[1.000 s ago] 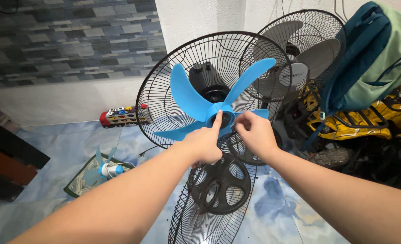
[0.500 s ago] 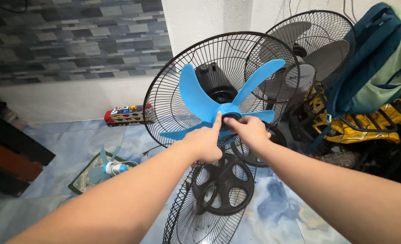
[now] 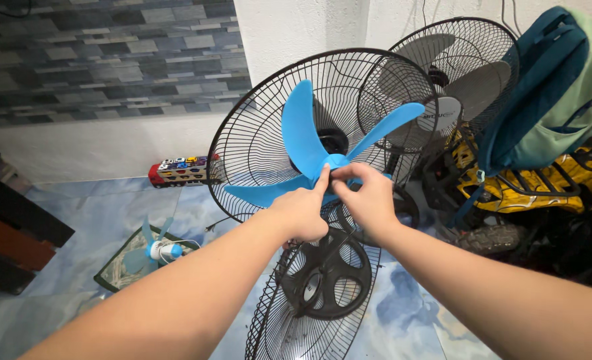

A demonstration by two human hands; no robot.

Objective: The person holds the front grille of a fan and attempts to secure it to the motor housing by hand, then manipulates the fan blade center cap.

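A: What have the hands got?

B: The left hand (image 3: 302, 213) pinches the hub of the blue fan blade (image 3: 309, 143) with curled fingers; the right hand (image 3: 369, 200) closes on the same hub from the other side. The blade sits against the rear fan guard (image 3: 256, 133).

A: How does it handle?

B: Likely light, thin plastic with flexible tips. Better gripped at the stiff hub. The detached front grille (image 3: 309, 313) lies below.

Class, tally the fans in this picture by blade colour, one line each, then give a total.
Blue-bladed fans: 2, the big fan both hands touch, and the small fan on the floor.
Grey-bladed fans: 1, the rear fan.
Total: 3
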